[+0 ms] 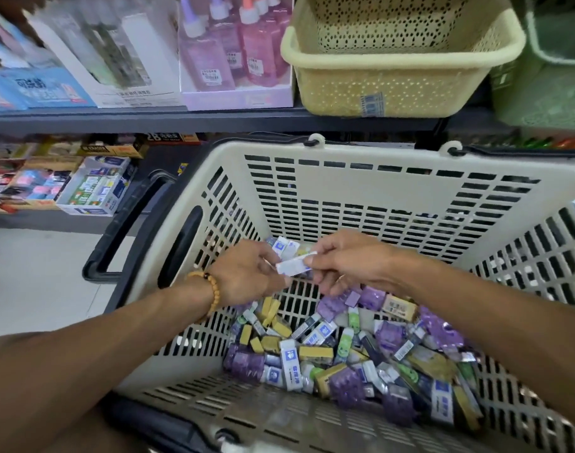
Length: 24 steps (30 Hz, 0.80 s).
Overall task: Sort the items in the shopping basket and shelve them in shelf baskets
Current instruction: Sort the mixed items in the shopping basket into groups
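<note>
Sorting step, mid-pick. Both hands are down inside the shopping basket (361, 178), over its far-left floor.

Left hand (247, 273): fingers curled round a small stack of white-and-blue erasers (284, 246); the stack's ends stick out past the fingertips on the far side. A bead bracelet (211, 294) sits on that wrist.

Right hand (348, 261): thumb and forefinger pinch one white eraser (294, 264) by its right end. Its left end lies against or just beside the left hand's fingers; actual contact is unclear. It looks to be passing into the left-hand stack, going by how it lies.

The rest of the stock lies heaped in the near-right part of the basket: a pile of erasers (354, 354) in white-and-blue, yellow, purple and green wrappers, all mixed. Plenty of it, so the sort seems far from finished.

Shelving: an empty cream shelf basket (400, 80) stands on the upper shelf, far and just right of centre; a green basket (547, 86) stands to its right, partly cut off by the frame. On the lower shelf at far left, open boxes of erasers (96, 188).

Next move, as I judge it: seat the pinched eraser squarely on the stack so the left hand can close over it without spilling, then pick more white-and-blue ones from the pile or lift the handful to a shelf basket. Which basket takes this kind cannot be told.
</note>
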Motion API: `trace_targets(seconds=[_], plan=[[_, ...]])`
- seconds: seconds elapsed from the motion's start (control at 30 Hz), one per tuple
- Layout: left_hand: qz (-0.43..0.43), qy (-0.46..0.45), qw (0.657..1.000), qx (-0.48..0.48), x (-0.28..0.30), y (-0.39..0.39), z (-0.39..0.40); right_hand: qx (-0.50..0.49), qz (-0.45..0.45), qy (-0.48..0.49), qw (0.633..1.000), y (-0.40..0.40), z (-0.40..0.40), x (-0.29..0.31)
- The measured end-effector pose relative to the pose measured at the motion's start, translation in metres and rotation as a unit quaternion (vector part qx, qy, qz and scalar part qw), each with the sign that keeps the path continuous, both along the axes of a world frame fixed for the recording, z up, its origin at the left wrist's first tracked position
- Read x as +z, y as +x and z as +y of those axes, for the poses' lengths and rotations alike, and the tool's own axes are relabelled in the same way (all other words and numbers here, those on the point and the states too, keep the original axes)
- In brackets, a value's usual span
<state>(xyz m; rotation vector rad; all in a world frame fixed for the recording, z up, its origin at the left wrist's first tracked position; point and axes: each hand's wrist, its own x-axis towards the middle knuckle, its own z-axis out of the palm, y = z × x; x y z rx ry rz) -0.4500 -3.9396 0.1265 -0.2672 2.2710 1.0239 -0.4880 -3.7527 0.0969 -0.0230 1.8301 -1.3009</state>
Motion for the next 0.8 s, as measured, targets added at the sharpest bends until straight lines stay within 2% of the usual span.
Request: trace_targets(seconds=[0.07,0.13,0.2,0.27,0.33,0.37,0.5,0.63,0.7,0.8], plan=[[-0.027,-0.056,0.983,-0.17,-0.009,0.004,0.008,0.001,0.064,0.054,0.997,0.004,0.017,0.006],[-0.041,-0.102,0.942,-0.317,-0.021,0.009,0.018,-0.024,0.086,0.069,0.994,0.011,0.032,0.006],[-0.086,-0.125,0.909,-0.389,-0.036,0.015,0.027,-0.031,0.089,0.078,0.992,0.015,0.041,0.002],[-0.111,-0.181,0.857,-0.469,-0.049,0.024,0.034,-0.01,0.1,0.101,0.99,0.014,0.046,-0.002],[-0.098,-0.218,0.818,-0.523,-0.057,0.032,0.035,0.012,0.119,0.121,0.985,0.009,0.051,-0.005],[-0.088,-0.22,0.811,-0.534,-0.058,0.036,0.036,0.012,0.122,0.121,0.985,0.006,0.055,-0.007],[-0.061,-0.194,0.825,-0.527,-0.061,0.042,0.046,0.002,0.141,0.115,0.983,-0.008,0.07,-0.004],[-0.141,-0.143,0.877,-0.436,-0.066,0.039,0.061,0.019,0.147,0.107,0.983,-0.024,0.078,0.004],[-0.174,-0.115,0.892,-0.401,-0.069,0.037,0.066,0.043,0.148,0.102,0.983,-0.027,0.076,0.007],[-0.17,-0.103,0.902,-0.383,-0.072,0.043,0.075,0.05,0.157,0.099,0.981,-0.03,0.076,0.011]])
